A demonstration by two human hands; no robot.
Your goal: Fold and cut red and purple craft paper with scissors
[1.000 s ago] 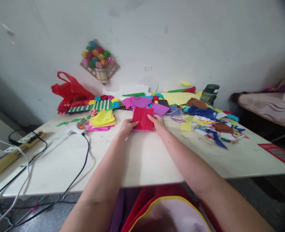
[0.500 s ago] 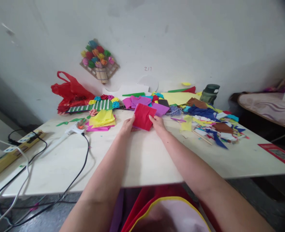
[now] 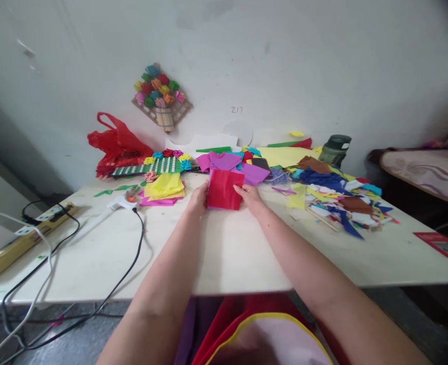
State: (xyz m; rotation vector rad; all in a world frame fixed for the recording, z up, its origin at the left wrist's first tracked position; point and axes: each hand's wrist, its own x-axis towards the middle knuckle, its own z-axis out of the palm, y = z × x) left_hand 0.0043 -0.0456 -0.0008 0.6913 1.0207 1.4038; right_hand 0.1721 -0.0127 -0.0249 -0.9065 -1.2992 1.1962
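A red square of crepe paper (image 3: 225,190) is held up between my two hands, just over the middle of the table. My left hand (image 3: 198,198) grips its left edge, and some of those fingers are hidden behind the sheet. On the opposite edge, my right hand (image 3: 250,196) pinches the paper between thumb and fingers. A thin purple edge shows along the sheet's lower left. Right behind it lie purple paper pieces (image 3: 224,161). To the left is a pile of yellow sheets (image 3: 164,186) on top of pink ones.
A hot glue gun (image 3: 123,200) with a black cord lies left, near a yellow power strip (image 3: 37,230). Paper scraps (image 3: 355,205) and a wooden stick (image 3: 323,219) cover the right side. At the back stand a red plastic bag (image 3: 119,139) and a green bottle (image 3: 335,150).
The red paper has turned from a tilt to nearly square with the table and come slightly lower. Both hands still hold its sides. The whole view has shifted slightly.
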